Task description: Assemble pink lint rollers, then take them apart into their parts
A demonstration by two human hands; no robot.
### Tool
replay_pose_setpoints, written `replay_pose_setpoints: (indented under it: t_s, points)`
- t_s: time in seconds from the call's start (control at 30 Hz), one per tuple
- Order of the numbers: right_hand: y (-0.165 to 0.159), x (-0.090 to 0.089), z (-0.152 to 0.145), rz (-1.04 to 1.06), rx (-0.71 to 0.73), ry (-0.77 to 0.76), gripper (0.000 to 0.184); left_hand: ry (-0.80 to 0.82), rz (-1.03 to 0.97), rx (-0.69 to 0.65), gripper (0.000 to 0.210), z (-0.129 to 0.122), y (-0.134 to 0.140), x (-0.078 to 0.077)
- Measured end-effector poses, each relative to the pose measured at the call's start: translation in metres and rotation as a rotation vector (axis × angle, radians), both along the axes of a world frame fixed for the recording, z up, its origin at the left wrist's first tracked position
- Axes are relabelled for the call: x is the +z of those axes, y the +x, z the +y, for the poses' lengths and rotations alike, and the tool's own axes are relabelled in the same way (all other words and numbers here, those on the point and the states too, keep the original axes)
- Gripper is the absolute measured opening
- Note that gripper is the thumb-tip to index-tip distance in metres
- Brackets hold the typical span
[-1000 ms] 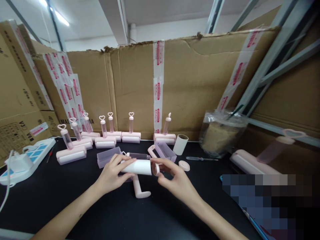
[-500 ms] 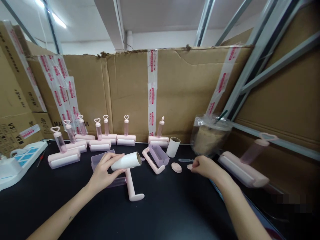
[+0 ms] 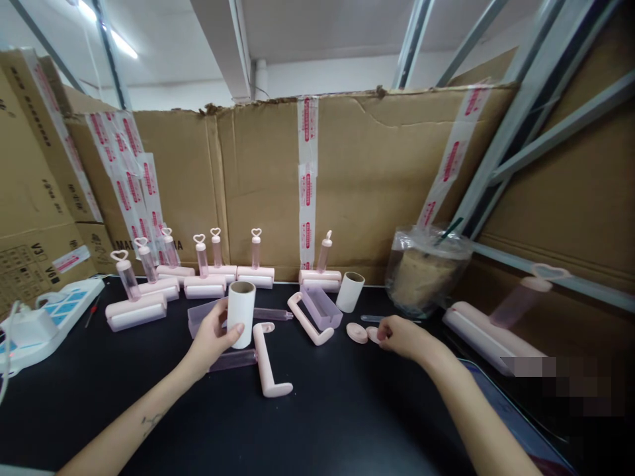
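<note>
My left hand [image 3: 211, 338] is closed around a white lint roller refill [image 3: 241, 314], held nearly upright with its hollow core facing up. Below it lie a pink roller frame [image 3: 266, 363] and a translucent purple handle tube [image 3: 233, 360]. A purple cover [image 3: 198, 318] is partly hidden behind the hand. At the right, my right hand [image 3: 404, 336] pinches a small pink round cap [image 3: 373, 334] at table level. Right beside this cap lies a larger pink round cap [image 3: 356, 333]. A second refill [image 3: 350, 292] stands behind them.
Several assembled pink lint rollers [image 3: 136, 312] stand along the cardboard wall [image 3: 258, 165]. Another frame [image 3: 310, 320] and purple cover [image 3: 322, 309] lie mid-table. A bagged drink cup [image 3: 421, 274] stands back right, a power strip [image 3: 54, 327] left, a tablet-like device [image 3: 510, 416] right.
My left hand has turned the refill from lying sideways to nearly upright. My right hand has moved the small cap slightly left, up against the larger one.
</note>
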State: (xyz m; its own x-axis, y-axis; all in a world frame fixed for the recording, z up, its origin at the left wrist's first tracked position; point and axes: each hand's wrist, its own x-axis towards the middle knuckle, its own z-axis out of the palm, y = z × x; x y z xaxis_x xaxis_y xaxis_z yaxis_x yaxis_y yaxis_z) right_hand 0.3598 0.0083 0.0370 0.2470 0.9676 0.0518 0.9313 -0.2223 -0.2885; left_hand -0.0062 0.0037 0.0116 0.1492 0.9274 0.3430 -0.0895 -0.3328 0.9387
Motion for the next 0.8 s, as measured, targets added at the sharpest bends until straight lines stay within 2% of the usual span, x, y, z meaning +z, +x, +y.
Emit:
replay_pose_setpoints:
  t_s: [0.1, 0.17, 0.2, 0.27, 0.33, 0.43, 0.53, 0.67, 0.8]
  points:
    - [-0.022, 0.010, -0.006, 0.017, 0.061, 0.114, 0.006, -0.203, -0.227, -0.080, 0.042, -0.007, 0.005, 0.008]
    - [-0.050, 0.011, -0.012, 0.148, 0.194, 0.210, 0.013, -0.268, -0.295, -0.149, 0.038, -0.012, 0.009, 0.012]
    - [-0.067, 0.010, -0.017, 0.333, 0.321, 0.277, 0.017, -0.292, -0.312, -0.186, 0.037, -0.014, 0.010, 0.013]
    - [-0.099, 0.003, -0.026, 0.705, 0.530, 0.274, 0.027, -0.337, -0.331, -0.241, 0.037, -0.016, 0.013, 0.012]
    - [-0.124, -0.005, -0.034, 0.922, 0.598, 0.229, 0.036, -0.372, -0.342, -0.268, 0.037, -0.018, 0.015, 0.008]
    - [-0.139, -0.015, -0.039, 1.048, 0.625, 0.223, 0.034, -0.412, -0.345, -0.274, 0.037, -0.019, 0.018, 0.001]
    - [-0.137, -0.019, -0.037, 1.110, 0.632, 0.235, 0.027, -0.438, -0.341, -0.279, 0.036, -0.020, 0.020, -0.004]
    - [-0.134, -0.020, -0.036, 1.160, 0.614, 0.219, 0.028, -0.425, -0.317, -0.283, 0.036, -0.021, 0.021, -0.006]
    - [-0.135, -0.020, -0.038, 1.187, 0.619, 0.221, 0.030, -0.413, -0.287, -0.259, 0.048, -0.023, 0.022, -0.006]
